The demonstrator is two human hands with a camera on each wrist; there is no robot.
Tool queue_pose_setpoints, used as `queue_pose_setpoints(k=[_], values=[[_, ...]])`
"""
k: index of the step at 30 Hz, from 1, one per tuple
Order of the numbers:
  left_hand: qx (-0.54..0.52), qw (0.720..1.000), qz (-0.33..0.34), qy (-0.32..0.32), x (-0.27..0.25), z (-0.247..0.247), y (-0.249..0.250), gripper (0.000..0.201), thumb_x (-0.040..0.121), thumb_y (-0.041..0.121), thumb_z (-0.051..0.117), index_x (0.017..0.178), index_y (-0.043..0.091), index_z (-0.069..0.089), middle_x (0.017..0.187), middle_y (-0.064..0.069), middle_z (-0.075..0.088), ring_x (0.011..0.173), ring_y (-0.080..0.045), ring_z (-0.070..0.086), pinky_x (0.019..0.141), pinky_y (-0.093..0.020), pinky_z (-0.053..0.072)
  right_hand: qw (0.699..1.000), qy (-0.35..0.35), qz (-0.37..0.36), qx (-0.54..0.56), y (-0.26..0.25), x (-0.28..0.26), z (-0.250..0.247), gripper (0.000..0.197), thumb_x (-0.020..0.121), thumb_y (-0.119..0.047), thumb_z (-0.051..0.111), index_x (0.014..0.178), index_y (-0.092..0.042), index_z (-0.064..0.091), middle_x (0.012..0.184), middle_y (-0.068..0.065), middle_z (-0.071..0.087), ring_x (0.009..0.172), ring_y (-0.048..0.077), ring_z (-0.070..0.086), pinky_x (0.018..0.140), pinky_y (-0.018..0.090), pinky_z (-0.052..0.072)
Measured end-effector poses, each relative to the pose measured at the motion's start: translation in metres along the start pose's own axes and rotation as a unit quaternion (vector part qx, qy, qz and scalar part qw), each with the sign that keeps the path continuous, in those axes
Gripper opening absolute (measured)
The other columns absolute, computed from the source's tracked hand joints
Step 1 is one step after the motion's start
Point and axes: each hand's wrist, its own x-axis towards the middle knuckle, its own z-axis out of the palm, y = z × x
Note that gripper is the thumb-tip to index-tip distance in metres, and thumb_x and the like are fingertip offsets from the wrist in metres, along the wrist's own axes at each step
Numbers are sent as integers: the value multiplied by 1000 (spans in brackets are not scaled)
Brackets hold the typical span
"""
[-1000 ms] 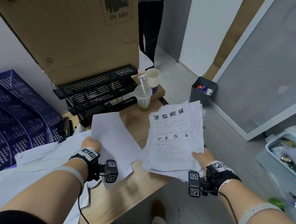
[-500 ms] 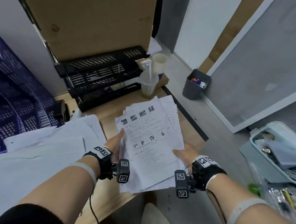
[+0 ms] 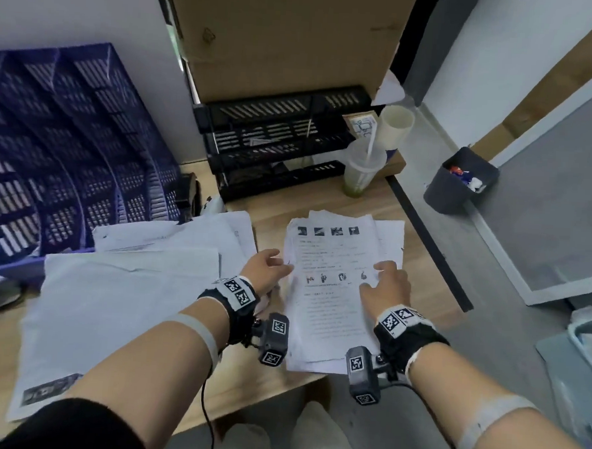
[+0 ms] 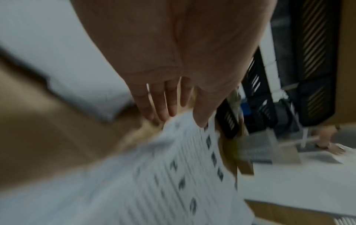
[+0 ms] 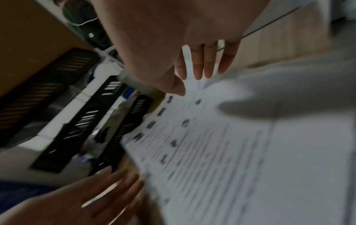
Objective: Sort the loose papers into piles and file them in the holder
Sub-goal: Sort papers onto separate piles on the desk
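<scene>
Printed stack [image 3: 332,288], desk's [image 3: 323,198] right front edge: your left hand [image 3: 265,269] and right hand [image 3: 385,285] lie spread, flattening it; next, probably square it for the black holder [image 3: 278,144].

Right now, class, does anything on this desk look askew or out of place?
Yes. The printed stack under both hands is ragged, its sheets fanned out unevenly and its near end overhanging the desk edge. The loose white sheets to the left lie scattered and overlapping.
</scene>
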Motion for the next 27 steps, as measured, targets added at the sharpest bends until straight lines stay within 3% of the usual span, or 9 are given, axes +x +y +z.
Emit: queue_pose_setpoints(k=[2,5,7,9,12,15,20,23,27], values=[[-29,999,11,41,-12,-28,5,43,89,8,67,129,0,54,99,-12,68,94,-31,69,85,-39,55,996,-27,-75,38,-34,-6,16,28,83,-13,59,110,-21,57,119,7,52,110,25,55,97,39,47],[-74,993,30,90,-38,-76,4,26,91,2,63,116,0,61,97,-20,69,88,-32,71,79,-38,61,964,-202,-114,129,-78,-27,51,19,86,-8,55,98,-19,65,101,6,69,88,25,69,85,41,56],[-70,984,48,154,-57,-110,-6,20,90,1,64,109,1,64,93,-21,68,81,-30,69,71,-37,62,920,-329,-93,191,-100,-45,77,22,87,-4,60,108,-8,65,93,14,71,79,29,70,89,50,56],[-2,964,68,256,-71,-147,-27,15,88,4,66,103,6,67,90,-15,68,79,-28,66,77,-43,60,897,-392,-58,196,-111,-59,106,38,87,-2,63,124,1,55,93,16,65,78,29,64,90,46,53],[113,906,27,406,-92,-197,-65,25,82,10,66,107,15,65,105,-14,65,95,-28,62,95,-42,51,913,-384,-44,129,-121,-74,140,61,81,-18,72,135,-11,44,118,14,60,93,26,62,85,39,55],[166,869,-84,458,-113,-232,-99,64,77,16,73,136,18,48,135,-19,46,128,-34,42,109,-38,34,920,-364,-38,142,-127,-82,162,72,75,-30,80,134,-11,42,126,9,58,101,28,66,86,42,56],[40,931,-87,352,-118,-259,-150,95,67,20,75,149,19,26,138,-21,50,128,-37,50,107,-48,42,928,-344,-61,130,-125,-75,191,57,43,-47,81,93,-24,65,108,1,73,94,25,70,88,47,57],[58,933,-49,351,-119,-255,-145,87,68,15,76,143,16,33,134,-21,50,120,-35,54,105,-44,45,940,-304,-84,129,-146,-93,175,14,67,-34,78,77,-24,75,93,2,76,85,26,72,79,45,60],[233,915,79,321,-120,-253,-111,84,65,18,74,140,22,38,132,-13,43,125,-30,41,109,-35,37,947,-241,-135,162,-184,-99,132,11,87,-31,65,89,-22,72,98,-5,73,91,19,68,88,37,55]])
